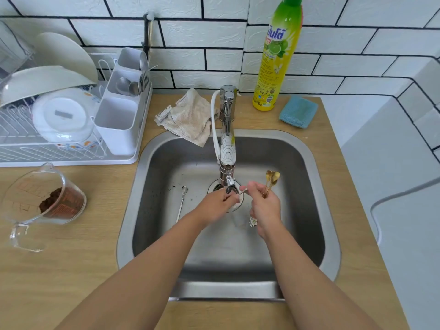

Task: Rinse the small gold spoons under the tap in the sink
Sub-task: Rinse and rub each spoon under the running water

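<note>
Both hands are over the steel sink (307, 163), just below the tap (227, 148) spout. My right hand (265, 206) grips a bunch of small gold spoons (272, 178), bowls pointing up and away from me. Its thumb and forefinger also pinch the thin handle of one more spoon (243, 192) that reaches toward my left hand (220, 206). My left hand curls its fingers round the other end of that spoon under the spout; the bowl is hidden. Water is hard to make out.
A long silver spoon (182, 203) lies on the sink floor at left, and a small flower-patterned item (253, 222) by my right wrist. A cloth (190, 116), dish soap bottle (277, 55) and blue sponge (298, 111) sit behind the sink. Dish rack (71, 153) and glass jug (45, 201) stand left.
</note>
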Demonstrator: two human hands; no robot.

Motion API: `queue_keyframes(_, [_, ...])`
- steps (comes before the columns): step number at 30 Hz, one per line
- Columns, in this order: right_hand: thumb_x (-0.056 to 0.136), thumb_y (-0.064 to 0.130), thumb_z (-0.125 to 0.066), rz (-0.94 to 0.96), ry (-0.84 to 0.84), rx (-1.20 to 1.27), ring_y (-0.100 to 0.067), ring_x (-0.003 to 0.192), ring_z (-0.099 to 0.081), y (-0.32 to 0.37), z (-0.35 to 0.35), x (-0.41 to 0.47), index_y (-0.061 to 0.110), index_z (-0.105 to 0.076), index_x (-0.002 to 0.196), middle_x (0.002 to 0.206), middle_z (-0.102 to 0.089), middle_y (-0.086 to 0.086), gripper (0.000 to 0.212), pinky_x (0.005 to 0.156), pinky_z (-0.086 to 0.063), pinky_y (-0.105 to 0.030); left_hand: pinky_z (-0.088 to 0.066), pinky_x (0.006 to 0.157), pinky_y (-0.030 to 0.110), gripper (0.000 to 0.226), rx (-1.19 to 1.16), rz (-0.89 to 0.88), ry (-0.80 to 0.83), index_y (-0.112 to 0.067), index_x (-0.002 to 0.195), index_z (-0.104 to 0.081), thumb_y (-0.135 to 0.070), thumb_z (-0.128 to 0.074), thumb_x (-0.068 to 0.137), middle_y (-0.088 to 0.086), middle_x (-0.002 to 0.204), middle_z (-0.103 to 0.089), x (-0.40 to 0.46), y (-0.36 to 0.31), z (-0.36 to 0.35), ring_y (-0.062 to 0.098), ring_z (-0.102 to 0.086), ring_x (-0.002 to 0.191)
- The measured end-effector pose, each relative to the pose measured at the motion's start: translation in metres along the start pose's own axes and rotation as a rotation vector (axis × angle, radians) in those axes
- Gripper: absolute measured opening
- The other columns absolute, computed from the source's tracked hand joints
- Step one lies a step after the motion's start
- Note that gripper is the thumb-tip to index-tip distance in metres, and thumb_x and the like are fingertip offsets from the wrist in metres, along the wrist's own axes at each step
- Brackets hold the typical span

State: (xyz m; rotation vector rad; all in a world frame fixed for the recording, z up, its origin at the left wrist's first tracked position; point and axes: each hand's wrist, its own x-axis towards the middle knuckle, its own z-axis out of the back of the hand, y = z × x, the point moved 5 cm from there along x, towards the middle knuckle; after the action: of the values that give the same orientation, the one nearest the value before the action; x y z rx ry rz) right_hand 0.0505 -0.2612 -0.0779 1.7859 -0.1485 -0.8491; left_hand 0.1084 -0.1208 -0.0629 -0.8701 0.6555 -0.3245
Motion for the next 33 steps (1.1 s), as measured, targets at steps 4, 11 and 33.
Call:
queue_keyframes(4, [0.1, 0.019, -0.069, -0.047, 0.071, 0.031, 0.0, 0.035, -0.039, -0.002, -0.011, -0.002, 0.017, -0.076, 0.091, 0.061, -0.072, 0.009, 0.012, 0.036, -0.032, -0.014, -0.041, 0.067, 0.026, 0.026, -0.073, 0.014, -0.033, -0.024, 0.085, -0.065, -0.041, -0.052, 0.1, -0.012, 0.072, -0.062, -0.005, 0.014, 0.006, 0.004, -0.057, 0.072])
queue_keyframes(11, [0.102, 0.022, -0.064, 0.023, -0.201, 0.18, -0.003, 0.034, -0.023, 0.005, 0.019, 0.012, 0.019, -0.068, 0.102, 0.102, -0.081, -0.008, 0.004, 0.035, -0.025, -0.018, -0.04, 0.07, 0.031, 0.032, -0.127, 0.073, 0.104, -0.023, 0.081, -0.065, -0.037, -0.048, 0.104, -0.013, 0.06, -0.058, -0.018, 0.054, 0.019, 0.008, -0.048, 0.061])
queue_keyframes(33, [0.104, 0.023, -0.062, 0.021, -0.287, 0.159, -0.004, 0.038, -0.026, 0.005, 0.024, 0.008, 0.021, -0.071, 0.092, 0.098, -0.081, -0.005, 0.015, 0.04, -0.026, -0.02, -0.044, 0.072, 0.031, 0.046, 0.107, 0.088, -0.096, -0.019, 0.081, -0.061, -0.048, -0.032, 0.103, -0.005, 0.075, -0.067, -0.007, 0.014, 0.013, 0.02, -0.061, 0.083])
